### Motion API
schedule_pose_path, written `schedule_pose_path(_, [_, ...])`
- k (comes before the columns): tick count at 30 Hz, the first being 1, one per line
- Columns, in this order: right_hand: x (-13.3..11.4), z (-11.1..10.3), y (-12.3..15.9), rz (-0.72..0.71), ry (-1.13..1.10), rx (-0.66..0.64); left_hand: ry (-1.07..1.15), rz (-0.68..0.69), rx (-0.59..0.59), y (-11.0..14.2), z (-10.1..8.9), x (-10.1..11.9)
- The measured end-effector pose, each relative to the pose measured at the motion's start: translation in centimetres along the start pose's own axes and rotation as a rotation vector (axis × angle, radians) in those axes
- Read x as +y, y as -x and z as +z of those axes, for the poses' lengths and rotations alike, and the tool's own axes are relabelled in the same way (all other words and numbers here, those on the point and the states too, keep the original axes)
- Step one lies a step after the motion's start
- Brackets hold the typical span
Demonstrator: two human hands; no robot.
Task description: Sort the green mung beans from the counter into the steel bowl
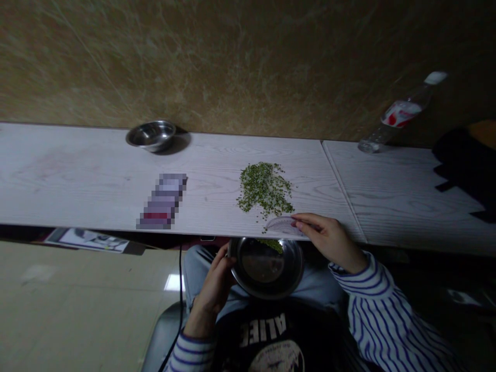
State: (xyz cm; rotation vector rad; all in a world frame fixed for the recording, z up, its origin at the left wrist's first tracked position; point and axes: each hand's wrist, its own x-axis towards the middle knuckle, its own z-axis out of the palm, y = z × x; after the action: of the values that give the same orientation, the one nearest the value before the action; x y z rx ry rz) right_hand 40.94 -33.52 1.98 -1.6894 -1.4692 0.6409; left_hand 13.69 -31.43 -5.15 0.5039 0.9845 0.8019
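My left hand (219,281) grips the left rim of a steel bowl (267,292), held below the table's front edge above my lap. Some green beans (273,244) lie inside it, by the far wall. Between the fingertips and thumb of my right hand (325,235) is a clear plastic protractor (282,224), flat at the table edge just above the bowl. Loose green beans, mixed with small white grains, form a spread pile (263,187) on the table beyond the protractor. A few beans lie close to its curved edge.
A second steel bowl (151,135) stands by the wall at left. A blurred-out flat object (163,201) lies on the white table (213,206). At right, a plastic bottle (399,113) stands near dark cloth (465,170). A black cable (180,289) hangs on the left.
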Motion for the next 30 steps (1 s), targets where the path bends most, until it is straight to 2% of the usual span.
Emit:
schedule_pose_path(7, [-0.1,0.2,0.2,0.004,0.010,-0.022,-0.011,0.001,0.001,0.3,0.3,0.2])
schedule_pose_path(17, [-1.5,0.5,0.5,-0.020,0.028,-0.071,0.002,-0.004,0.005,0.2,0.4,0.5])
schedule_pose_path(22, [-1.0,0.4,1.0,0.031,0.039,0.014,0.015,-0.001,0.022,0.3,0.3,0.4])
schedule_pose_path(30, [-0.9,0.3,0.8,0.024,0.069,0.059,0.002,-0.008,0.027,0.2,0.3,0.4])
